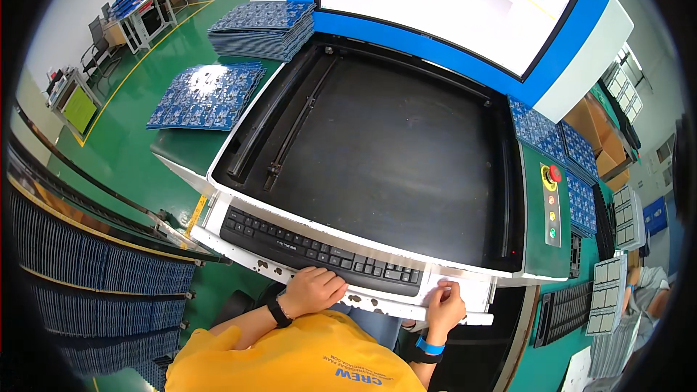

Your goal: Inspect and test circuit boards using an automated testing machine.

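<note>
My left hand (314, 290) is closed, its fingers curled at the front edge of a black keyboard (319, 250). Whether anything is inside that fist is hidden. The keyboard lies on a pull-out white tray (377, 303) with chipped paint. To the keyboard's right, my right hand (445, 310) is closed in a pinch above the tray's right end, beside a pale flat patch (465, 290). What its fingertips hold, if anything, is too small to tell. Beyond the tray spreads the machine's dark flat bed (392, 152), with a rail along its left side.
Stacked blue circuit boards (261, 33) and another pile (207, 98) sit left of the bed. A screen (450, 3) rises behind it. A red stop button (554, 175) is on the right panel. Racked boards (109, 283) stand at left; another person's arm (642, 294) shows at right.
</note>
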